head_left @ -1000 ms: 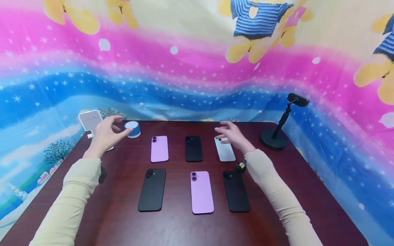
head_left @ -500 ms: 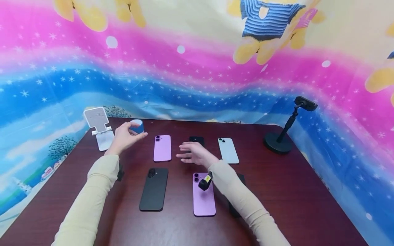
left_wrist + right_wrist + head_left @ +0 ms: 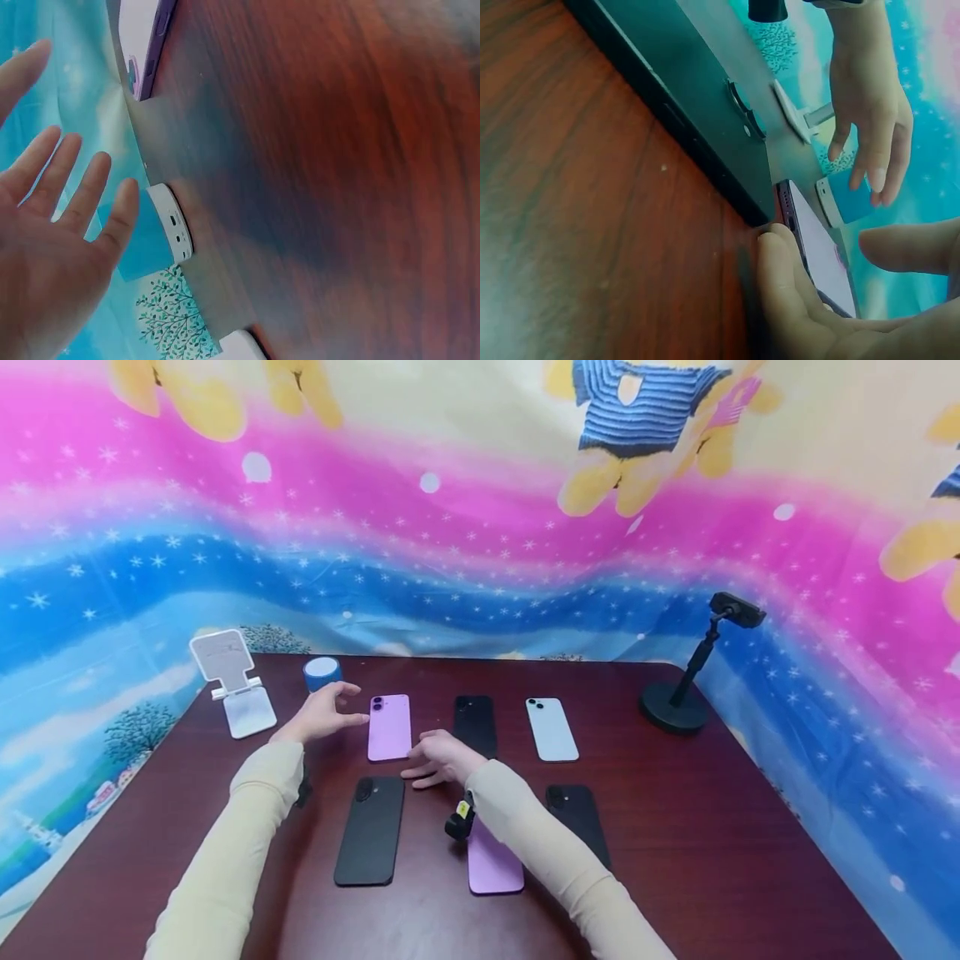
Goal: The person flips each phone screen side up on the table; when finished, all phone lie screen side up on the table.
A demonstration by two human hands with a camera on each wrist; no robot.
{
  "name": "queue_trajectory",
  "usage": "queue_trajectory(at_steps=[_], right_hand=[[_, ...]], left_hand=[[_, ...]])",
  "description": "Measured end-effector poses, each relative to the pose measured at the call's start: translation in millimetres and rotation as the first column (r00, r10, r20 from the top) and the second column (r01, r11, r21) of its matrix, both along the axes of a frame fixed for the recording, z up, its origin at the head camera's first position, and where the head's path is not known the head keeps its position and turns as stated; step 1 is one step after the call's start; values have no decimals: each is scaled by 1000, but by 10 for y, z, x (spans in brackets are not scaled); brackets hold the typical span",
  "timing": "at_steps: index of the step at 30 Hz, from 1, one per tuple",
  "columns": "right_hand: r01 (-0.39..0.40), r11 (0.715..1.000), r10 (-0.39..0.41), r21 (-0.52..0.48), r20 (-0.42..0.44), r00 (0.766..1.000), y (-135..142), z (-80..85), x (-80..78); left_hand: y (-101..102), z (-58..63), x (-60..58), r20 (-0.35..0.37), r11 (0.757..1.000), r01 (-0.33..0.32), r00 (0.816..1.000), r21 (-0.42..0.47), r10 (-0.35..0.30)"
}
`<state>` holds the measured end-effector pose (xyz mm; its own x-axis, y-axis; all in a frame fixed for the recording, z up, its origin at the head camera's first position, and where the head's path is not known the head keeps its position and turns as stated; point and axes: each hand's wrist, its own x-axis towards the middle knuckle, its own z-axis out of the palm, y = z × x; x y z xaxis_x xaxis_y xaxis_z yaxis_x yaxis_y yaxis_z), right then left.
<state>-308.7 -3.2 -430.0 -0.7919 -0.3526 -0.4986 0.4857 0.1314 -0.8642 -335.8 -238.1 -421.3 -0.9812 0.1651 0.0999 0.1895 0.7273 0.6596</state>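
In the head view my left hand (image 3: 322,714) hovers by the left edge of the far-row purple phone (image 3: 389,728), thumb tip right at that edge. The left wrist view has its fingers (image 3: 94,184) spread, holding nothing. My right hand (image 3: 441,758) is low between that purple phone and the near dark grey phone (image 3: 368,832). Its fingertips reach the purple phone's lower right corner in the head view. In the right wrist view thumb and fingers (image 3: 780,277) stand apart beside the purple phone (image 3: 819,247). My right forearm covers part of the near purple phone (image 3: 495,860).
Two more far-row phones, one black (image 3: 475,722) and one white (image 3: 552,729), lie to the right. Another black phone (image 3: 581,818) is partly behind my right sleeve. A blue-and-white cylinder (image 3: 322,673), a white folding stand (image 3: 240,693) and a black stand (image 3: 673,706) stand farther back.
My right hand has swept left from the white phone to the far-row purple phone. My left hand has moved from near the white stand rightward and nearer, to that phone's left side.
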Motion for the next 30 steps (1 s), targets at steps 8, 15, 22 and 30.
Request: queue_trajectory(at_steps=[8, 15, 22, 30], right_hand=[[26, 998, -25, 58, -13, 1000, -110, 19, -49], [39, 996, -34, 75, -69, 997, -131, -12, -21], [35, 995, -25, 94, -102, 994, -149, -38, 29], [54, 993, -43, 109, -97, 994, -147, 15, -3]], left_hand=[[90, -58, -145, 78, 998, 57, 995, -38, -54], [136, -97, -247, 120, 991, 110, 988, -73, -101], [121, -180, -269, 120, 992, 126, 985, -28, -122], [163, -266, -342, 50, 993, 116, 992, -25, -115]])
